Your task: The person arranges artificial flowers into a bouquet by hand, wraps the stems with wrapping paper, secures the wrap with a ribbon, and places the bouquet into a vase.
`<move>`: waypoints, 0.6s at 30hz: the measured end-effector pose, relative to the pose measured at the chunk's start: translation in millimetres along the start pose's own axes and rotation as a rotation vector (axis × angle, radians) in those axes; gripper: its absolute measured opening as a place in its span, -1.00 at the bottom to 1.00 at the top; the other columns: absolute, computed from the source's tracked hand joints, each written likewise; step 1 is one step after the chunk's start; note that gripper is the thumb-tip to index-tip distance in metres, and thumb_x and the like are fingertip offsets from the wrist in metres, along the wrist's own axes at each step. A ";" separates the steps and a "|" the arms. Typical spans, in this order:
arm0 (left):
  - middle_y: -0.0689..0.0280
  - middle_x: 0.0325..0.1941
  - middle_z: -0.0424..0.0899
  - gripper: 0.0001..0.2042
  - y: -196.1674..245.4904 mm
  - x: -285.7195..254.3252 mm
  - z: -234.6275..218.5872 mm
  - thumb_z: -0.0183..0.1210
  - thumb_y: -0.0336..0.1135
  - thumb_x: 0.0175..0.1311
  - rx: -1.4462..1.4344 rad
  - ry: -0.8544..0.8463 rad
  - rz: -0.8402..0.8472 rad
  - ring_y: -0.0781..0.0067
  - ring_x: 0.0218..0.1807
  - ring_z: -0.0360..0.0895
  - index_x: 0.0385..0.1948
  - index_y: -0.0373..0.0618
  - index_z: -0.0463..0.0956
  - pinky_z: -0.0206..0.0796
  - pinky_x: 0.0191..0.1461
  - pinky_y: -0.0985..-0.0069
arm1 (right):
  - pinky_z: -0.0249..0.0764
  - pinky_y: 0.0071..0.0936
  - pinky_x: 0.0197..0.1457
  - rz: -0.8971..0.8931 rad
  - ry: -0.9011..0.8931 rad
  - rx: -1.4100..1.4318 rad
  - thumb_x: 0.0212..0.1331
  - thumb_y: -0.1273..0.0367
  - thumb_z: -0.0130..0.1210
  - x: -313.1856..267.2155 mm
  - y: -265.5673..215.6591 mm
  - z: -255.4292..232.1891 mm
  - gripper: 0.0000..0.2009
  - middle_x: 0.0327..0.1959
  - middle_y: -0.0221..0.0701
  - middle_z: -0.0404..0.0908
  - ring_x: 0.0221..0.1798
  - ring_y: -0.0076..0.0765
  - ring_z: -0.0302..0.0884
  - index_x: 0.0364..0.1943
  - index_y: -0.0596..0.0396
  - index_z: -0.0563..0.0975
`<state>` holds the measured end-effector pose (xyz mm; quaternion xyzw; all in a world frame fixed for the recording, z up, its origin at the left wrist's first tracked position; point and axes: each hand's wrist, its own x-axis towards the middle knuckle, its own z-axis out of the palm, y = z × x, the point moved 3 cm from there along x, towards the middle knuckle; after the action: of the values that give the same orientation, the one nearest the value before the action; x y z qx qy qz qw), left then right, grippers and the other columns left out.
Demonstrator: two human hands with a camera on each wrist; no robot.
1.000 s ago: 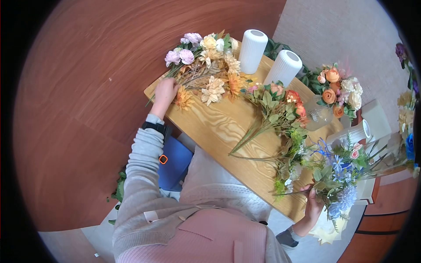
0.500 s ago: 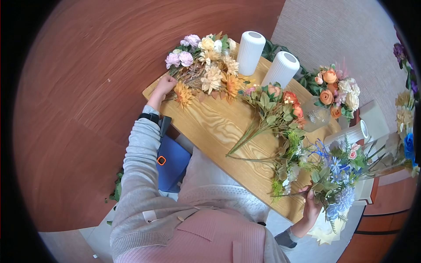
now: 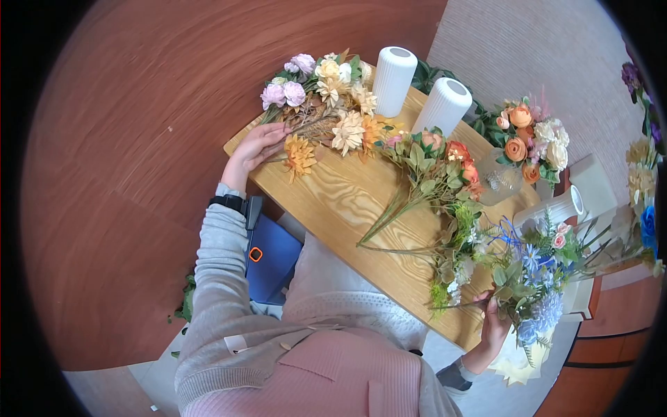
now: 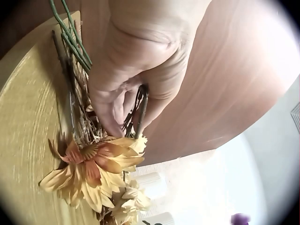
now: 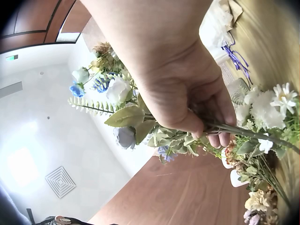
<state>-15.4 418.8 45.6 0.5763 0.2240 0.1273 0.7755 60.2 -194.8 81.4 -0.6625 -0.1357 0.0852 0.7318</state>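
My left hand point(image 3: 254, 147) is at the left end of the table, thumb and fingers round thin dark flower stems point(image 4: 142, 110). Just below its fingertips in the left wrist view lies an orange-yellow flower point(image 4: 93, 164). Cream flowers point(image 3: 347, 132) and lilac flowers point(image 3: 295, 94) are bunched beside the hand. At the table's right front, my right hand point(image 3: 495, 326) grips the stem point(image 5: 248, 133) of a blue bouquet point(image 3: 542, 316). Its broad green leaves point(image 5: 126, 117) spread past the thumb side of that hand.
Two white ribbed vases point(image 3: 396, 80) stand at the table's back edge, another white vase point(image 3: 556, 208) lies tilted at the right. Red and orange flowers point(image 3: 458, 156) lie mid-table, stems toward me. A glass vase point(image 3: 499, 184) stands near an orange-and-cream bouquet point(image 3: 531, 142). A brown wall point(image 3: 139, 174) borders the left.
My left hand has shifted slightly toward me and its fingers have straightened out along the stems. The orange-yellow flower by it has moved a little to the right. My right hand stays with the blue bouquet.
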 end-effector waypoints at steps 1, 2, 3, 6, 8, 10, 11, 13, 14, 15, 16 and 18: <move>0.30 0.12 0.43 -0.51 -0.8 -2.9 2.0 0.14 -0.35 0.20 0.003 -0.055 0.053 0.54 0.10 0.39 0.16 -0.22 0.21 0.29 0.16 0.57 | 0.49 -0.23 -0.07 0.001 0.001 0.000 0.20 0.40 0.04 -0.2 0.5 0.0 -0.74 -0.31 -0.20 0.49 -0.25 -0.19 0.52 -0.13 0.34 0.37; 0.30 0.19 0.36 -0.47 -1.5 -6.4 4.1 0.13 -0.34 0.21 0.006 -0.110 0.107 0.53 0.16 0.34 0.20 -0.20 0.16 0.25 0.21 0.54 | 0.50 -0.23 -0.07 -0.007 -0.001 0.009 0.20 0.40 0.04 -0.2 0.6 0.1 -0.73 -0.30 -0.20 0.49 -0.25 -0.19 0.52 -0.13 0.34 0.37; 0.30 0.19 0.36 -0.47 -3.0 -10.2 5.6 0.13 -0.34 0.21 0.007 -0.109 0.107 0.53 0.16 0.34 0.20 -0.20 0.16 0.25 0.21 0.54 | 0.50 -0.23 -0.07 -0.014 -0.003 0.019 0.20 0.40 0.04 0.0 0.5 0.5 -0.73 -0.30 -0.20 0.49 -0.25 -0.19 0.52 -0.13 0.34 0.37; 0.27 0.27 0.25 -0.45 -7.4 -20.5 17.2 0.09 -0.33 0.24 -0.055 -0.182 0.112 0.49 0.25 0.25 0.25 -0.17 0.09 0.20 0.26 0.52 | 0.50 -0.22 -0.06 -0.016 -0.010 0.027 0.20 0.40 0.04 0.0 -1.1 2.0 -0.74 -0.30 -0.20 0.49 -0.24 -0.18 0.52 -0.14 0.34 0.37; 0.27 0.26 0.25 -0.46 -12.2 -24.6 24.5 0.04 -0.35 0.28 -0.108 -0.115 0.132 0.49 0.28 0.19 0.28 -0.14 0.05 0.18 0.28 0.51 | 0.50 -0.21 -0.06 -0.009 -0.007 0.023 0.20 0.40 0.04 0.2 1.4 -1.3 -0.74 -0.30 -0.20 0.49 -0.24 -0.18 0.52 -0.14 0.34 0.37; 0.28 0.23 0.27 -0.48 -17.3 -26.7 30.3 -0.01 -0.40 0.30 -0.149 -0.088 0.102 0.48 0.26 0.22 0.28 -0.14 0.04 0.19 0.27 0.51 | 0.50 -0.21 -0.06 -0.002 -0.005 0.018 0.20 0.40 0.04 0.4 2.2 -2.2 -0.74 -0.30 -0.20 0.49 -0.24 -0.18 0.52 -0.14 0.34 0.37; 0.29 0.22 0.28 -0.49 -20.0 -26.1 30.8 -0.02 -0.42 0.30 -0.104 -0.077 0.119 0.48 0.24 0.24 0.28 -0.14 0.05 0.19 0.27 0.51 | 0.50 -0.20 -0.06 -0.011 -0.005 0.024 0.19 0.41 0.04 0.4 1.8 -1.5 -0.74 -0.30 -0.20 0.49 -0.24 -0.18 0.52 -0.14 0.33 0.37; 0.24 0.20 0.30 -0.52 -20.4 -29.0 37.0 -0.05 -0.46 0.30 -0.067 -0.024 0.148 0.46 0.21 0.29 0.26 -0.18 0.07 0.21 0.27 0.51 | 0.50 -0.19 -0.05 -0.018 -0.004 0.028 0.19 0.41 0.04 0.2 1.9 -2.0 -0.75 -0.30 -0.20 0.49 -0.24 -0.18 0.52 -0.13 0.33 0.37; 0.24 0.20 0.30 -0.52 -23.2 -26.9 35.5 -0.05 -0.46 0.30 -0.068 -0.025 0.147 0.46 0.21 0.29 0.26 -0.18 0.07 0.21 0.27 0.51 | 0.50 -0.18 -0.05 -0.027 -0.004 0.033 0.19 0.42 0.04 0.5 2.9 -2.9 -0.75 -0.30 -0.20 0.49 -0.24 -0.18 0.52 -0.13 0.32 0.37; 0.18 0.20 0.29 -0.55 -26.3 -24.2 34.0 -0.07 -0.50 0.30 -0.119 -0.014 0.133 0.40 0.21 0.30 0.24 -0.22 0.09 0.21 0.27 0.51 | 0.50 -0.17 -0.05 -0.035 -0.004 0.037 0.19 0.43 0.04 0.7 3.6 -3.5 -0.76 -0.30 -0.20 0.49 -0.24 -0.19 0.52 -0.13 0.32 0.37; 0.13 0.20 0.29 -0.57 -28.7 -22.6 32.5 -0.10 -0.54 0.30 -0.171 -0.002 0.117 0.35 0.21 0.31 0.21 -0.26 0.11 0.21 0.27 0.50 | 0.50 -0.17 -0.05 -0.036 -0.004 0.037 0.19 0.43 0.04 0.6 4.0 -3.4 -0.76 -0.30 -0.20 0.49 -0.24 -0.19 0.52 -0.13 0.32 0.37; 0.10 0.21 0.28 -0.58 -30.3 -23.9 35.8 -0.11 -0.57 0.28 -0.226 -0.020 0.107 0.32 0.21 0.31 0.20 -0.27 0.13 0.21 0.28 0.49 | 0.52 -0.17 -0.07 -0.041 0.010 0.044 0.18 0.44 0.04 -0.1 4.2 -2.5 -0.76 -0.31 -0.20 0.50 -0.24 -0.20 0.51 -0.14 0.31 0.37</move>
<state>-20.3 368.7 30.0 0.4978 0.1693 0.1870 0.8298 61.2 -196.8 77.1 -0.6436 -0.1437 0.0701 0.7484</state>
